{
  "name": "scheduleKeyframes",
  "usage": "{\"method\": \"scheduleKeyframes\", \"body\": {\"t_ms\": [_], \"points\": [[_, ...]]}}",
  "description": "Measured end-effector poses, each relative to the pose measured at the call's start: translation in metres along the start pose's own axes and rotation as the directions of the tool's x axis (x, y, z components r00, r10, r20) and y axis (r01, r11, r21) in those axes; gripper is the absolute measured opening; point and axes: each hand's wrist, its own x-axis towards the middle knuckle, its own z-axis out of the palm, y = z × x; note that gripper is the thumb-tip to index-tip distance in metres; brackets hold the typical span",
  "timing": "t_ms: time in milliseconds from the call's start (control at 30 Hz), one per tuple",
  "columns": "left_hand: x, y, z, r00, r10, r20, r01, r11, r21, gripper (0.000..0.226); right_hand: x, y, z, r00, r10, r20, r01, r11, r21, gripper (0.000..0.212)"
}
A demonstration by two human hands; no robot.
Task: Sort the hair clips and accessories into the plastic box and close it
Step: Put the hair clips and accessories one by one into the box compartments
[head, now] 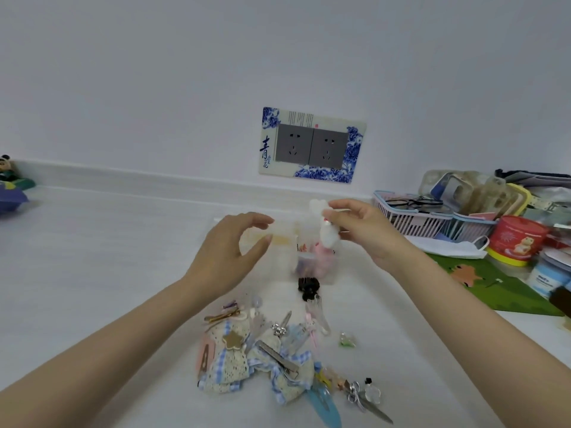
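A clear plastic box (312,257) stands open on the white table, with pink and coloured accessories inside. My right hand (360,228) pinches a fluffy white hair accessory (326,230) just above the box. My left hand (234,251) hovers at the box's left side with fingers and thumb curved apart near its pale compartment; whether it touches is unclear. A black claw clip (308,288) lies just in front of the box. Nearer me is a heap of hair clips and lace bows (262,356).
A pink basket (414,220) with glasses, a red tin (516,239), jars and a green mat (506,285) crowd the right side. A wall socket (312,146) is behind the box. A panda toy (9,171) sits far left.
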Motion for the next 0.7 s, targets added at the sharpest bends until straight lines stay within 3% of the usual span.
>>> {"method": "scheduleKeyframes", "body": {"t_ms": [200, 267, 333, 467, 567, 700], "points": [[-0.007, -0.024, 0.009, 0.999, 0.04, 0.006, -0.04, 0.995, 0.093, 0.044, 0.029, 0.013, 0.021, 0.996, 0.071, -0.06, -0.08, 0.983, -0.168, 0.015], [-0.007, -0.026, 0.009, 0.999, 0.051, 0.004, -0.051, 0.993, 0.102, 0.045, 0.033, 0.02, 0.022, 0.997, 0.057, -0.045, -0.068, 0.949, -0.307, 0.015], [-0.007, -0.027, 0.01, 0.998, 0.056, 0.002, -0.056, 0.993, 0.106, 0.044, 0.033, 0.025, 0.02, 1.0, 0.003, -0.005, -0.005, 0.906, -0.422, 0.016], [-0.008, -0.031, 0.012, 0.997, 0.069, 0.025, -0.072, 0.988, 0.138, 0.038, 0.024, 0.032, 0.01, 0.973, -0.219, 0.072, 0.227, 0.85, -0.475, 0.01], [-0.009, -0.032, 0.012, 0.997, 0.068, 0.038, -0.073, 0.986, 0.148, 0.037, 0.014, 0.034, 0.004, 0.921, -0.335, 0.2, 0.389, 0.744, -0.544, 0.034], [-0.009, -0.031, 0.013, 0.996, 0.075, 0.053, -0.083, 0.982, 0.169, 0.04, 0.011, 0.045, 0.004, 0.881, -0.244, 0.405, 0.463, 0.619, -0.634, 0.054]]}}
